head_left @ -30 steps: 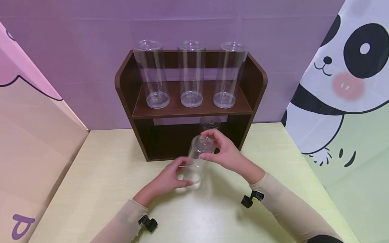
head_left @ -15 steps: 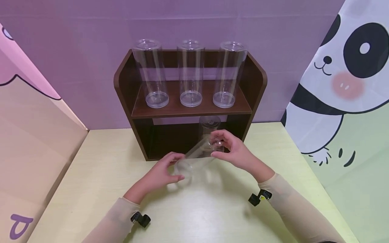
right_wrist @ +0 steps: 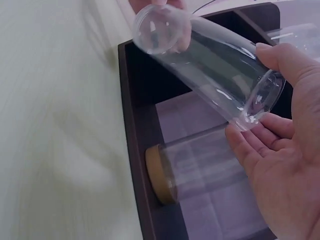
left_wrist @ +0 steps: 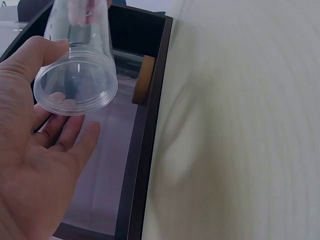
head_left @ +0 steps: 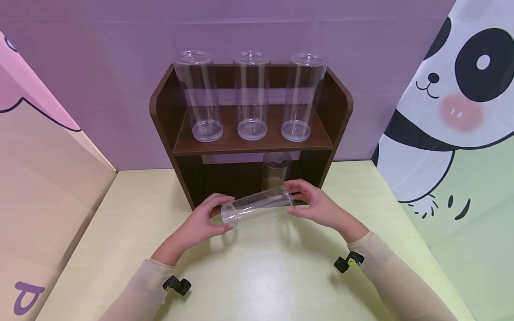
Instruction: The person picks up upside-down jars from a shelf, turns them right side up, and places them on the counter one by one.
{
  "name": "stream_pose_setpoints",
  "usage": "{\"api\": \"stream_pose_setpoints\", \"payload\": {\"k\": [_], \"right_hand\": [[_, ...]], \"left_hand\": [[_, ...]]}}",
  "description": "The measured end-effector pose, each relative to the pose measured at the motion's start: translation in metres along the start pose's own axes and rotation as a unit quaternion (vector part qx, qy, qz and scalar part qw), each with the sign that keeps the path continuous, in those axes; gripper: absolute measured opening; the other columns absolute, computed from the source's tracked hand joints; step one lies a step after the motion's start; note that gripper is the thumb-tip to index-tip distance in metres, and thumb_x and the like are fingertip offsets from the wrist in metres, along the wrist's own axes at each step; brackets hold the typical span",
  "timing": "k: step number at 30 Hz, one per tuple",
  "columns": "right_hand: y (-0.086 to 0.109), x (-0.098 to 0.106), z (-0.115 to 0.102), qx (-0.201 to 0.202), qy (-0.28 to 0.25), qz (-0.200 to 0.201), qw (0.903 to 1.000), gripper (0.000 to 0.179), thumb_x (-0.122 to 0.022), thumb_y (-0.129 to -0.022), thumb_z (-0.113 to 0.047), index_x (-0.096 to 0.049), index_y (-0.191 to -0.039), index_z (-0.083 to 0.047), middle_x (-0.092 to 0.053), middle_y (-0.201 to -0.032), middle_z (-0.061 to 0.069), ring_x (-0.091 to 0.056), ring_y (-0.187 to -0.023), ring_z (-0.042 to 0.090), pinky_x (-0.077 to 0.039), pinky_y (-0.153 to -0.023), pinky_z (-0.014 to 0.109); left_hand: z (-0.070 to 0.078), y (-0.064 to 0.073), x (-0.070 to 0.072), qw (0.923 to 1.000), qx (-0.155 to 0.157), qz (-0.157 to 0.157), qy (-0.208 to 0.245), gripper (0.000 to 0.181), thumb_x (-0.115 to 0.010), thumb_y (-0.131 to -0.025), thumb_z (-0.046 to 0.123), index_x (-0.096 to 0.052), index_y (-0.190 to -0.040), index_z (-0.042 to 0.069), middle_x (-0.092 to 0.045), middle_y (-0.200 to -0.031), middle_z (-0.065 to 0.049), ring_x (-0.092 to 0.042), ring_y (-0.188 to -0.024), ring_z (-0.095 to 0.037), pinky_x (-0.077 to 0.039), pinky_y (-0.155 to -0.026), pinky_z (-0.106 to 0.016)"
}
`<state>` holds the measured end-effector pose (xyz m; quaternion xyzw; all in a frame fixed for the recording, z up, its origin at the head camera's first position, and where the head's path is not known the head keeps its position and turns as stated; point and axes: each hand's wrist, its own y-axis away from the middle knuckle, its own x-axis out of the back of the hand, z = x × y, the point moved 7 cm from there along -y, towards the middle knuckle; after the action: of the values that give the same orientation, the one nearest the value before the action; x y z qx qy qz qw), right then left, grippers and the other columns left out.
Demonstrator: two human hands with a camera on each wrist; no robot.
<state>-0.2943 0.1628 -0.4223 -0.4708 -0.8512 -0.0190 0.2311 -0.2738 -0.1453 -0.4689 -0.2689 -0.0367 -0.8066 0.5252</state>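
A clear plastic canister (head_left: 257, 206) lies nearly level between both hands, its left end a little lower, in front of the shelf's lower compartment. My left hand (head_left: 198, 225) grips the left end, thumb and fingers on opposite sides of the rim. In the left wrist view the thumb lies over the canister's wall (left_wrist: 80, 85) and the fingertips show beneath it. At the other end, my right hand (head_left: 317, 205) holds the canister, with thumb above and fingers below in the right wrist view. Nothing shows inside the clear canister.
A dark brown two-tier shelf (head_left: 253, 149) stands behind the hands on the pale table (head_left: 261, 285). Its upper tier carries three tall clear canisters, at left (head_left: 206, 131), middle (head_left: 252, 130) and right (head_left: 296, 131). Below, another clear canister (right_wrist: 210, 155) has a tan end.
The canister has swung from steeply tilted to nearly level, its upper end passing to the right. My left hand has moved left and my right hand right and slightly down.
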Motion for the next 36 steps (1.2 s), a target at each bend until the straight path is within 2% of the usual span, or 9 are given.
{"api": "stream_pose_setpoints", "payload": {"k": [6,14,18,22,30,36], "right_hand": [[0.003,-0.001,0.008,0.002,0.004,-0.011,0.9999,0.066,-0.085,-0.095,-0.001,-0.054,-0.154,0.001,-0.062,-0.151,0.019,-0.060,-0.140,0.038,-0.048,-0.122,0.054],[0.004,-0.004,0.015,-0.005,-0.009,-0.019,0.9998,0.068,-0.085,-0.092,0.004,-0.053,-0.152,0.006,-0.060,-0.151,0.022,-0.061,-0.138,0.042,-0.048,-0.121,0.051],[0.004,-0.006,0.021,-0.008,-0.011,-0.018,0.9997,0.068,-0.086,-0.093,0.002,-0.054,-0.153,0.004,-0.061,-0.151,0.021,-0.062,-0.137,0.040,-0.049,-0.121,0.050],[0.005,-0.007,0.028,-0.009,-0.005,-0.019,0.9998,0.068,-0.087,-0.093,0.000,-0.054,-0.153,0.003,-0.061,-0.152,0.019,-0.062,-0.138,0.039,-0.048,-0.122,0.050],[0.005,-0.009,0.033,0.001,-0.005,-0.021,0.9998,0.068,-0.087,-0.094,-0.002,-0.054,-0.152,0.002,-0.060,-0.153,0.019,-0.060,-0.141,0.037,-0.046,-0.122,0.054],[0.006,-0.012,0.035,-0.002,-0.009,-0.016,0.9998,0.069,-0.089,-0.092,-0.002,-0.055,-0.152,0.000,-0.062,-0.151,0.016,-0.060,-0.140,0.031,-0.048,-0.122,0.046]], "left_hand": [[0.002,0.000,0.006,0.9999,-0.001,0.011,0.004,0.071,-0.094,-0.086,0.000,-0.065,-0.150,0.010,-0.058,-0.146,-0.006,-0.063,-0.128,-0.028,-0.050,-0.116,-0.033],[0.006,0.000,0.009,0.9996,-0.008,0.017,0.020,0.071,-0.093,-0.086,-0.002,-0.065,-0.150,0.012,-0.058,-0.147,-0.007,-0.063,-0.130,-0.038,-0.054,-0.114,-0.039],[0.008,0.001,0.011,0.9994,-0.009,0.020,0.025,0.069,-0.093,-0.086,-0.002,-0.066,-0.148,0.012,-0.058,-0.146,-0.006,-0.064,-0.128,-0.036,-0.055,-0.112,-0.036],[0.008,0.001,0.012,0.9993,-0.012,0.023,0.027,0.070,-0.093,-0.086,-0.002,-0.065,-0.149,0.008,-0.058,-0.146,-0.006,-0.064,-0.127,-0.034,-0.055,-0.112,-0.033],[0.009,0.002,0.014,0.9988,-0.019,0.022,0.040,0.070,-0.093,-0.086,-0.003,-0.064,-0.149,0.006,-0.058,-0.147,-0.007,-0.064,-0.128,-0.039,-0.054,-0.113,-0.029],[0.009,0.003,0.016,0.9979,-0.028,0.025,0.053,0.072,-0.092,-0.086,-0.006,-0.062,-0.150,0.005,-0.057,-0.147,-0.011,-0.063,-0.130,-0.037,-0.053,-0.113,-0.026]]}}
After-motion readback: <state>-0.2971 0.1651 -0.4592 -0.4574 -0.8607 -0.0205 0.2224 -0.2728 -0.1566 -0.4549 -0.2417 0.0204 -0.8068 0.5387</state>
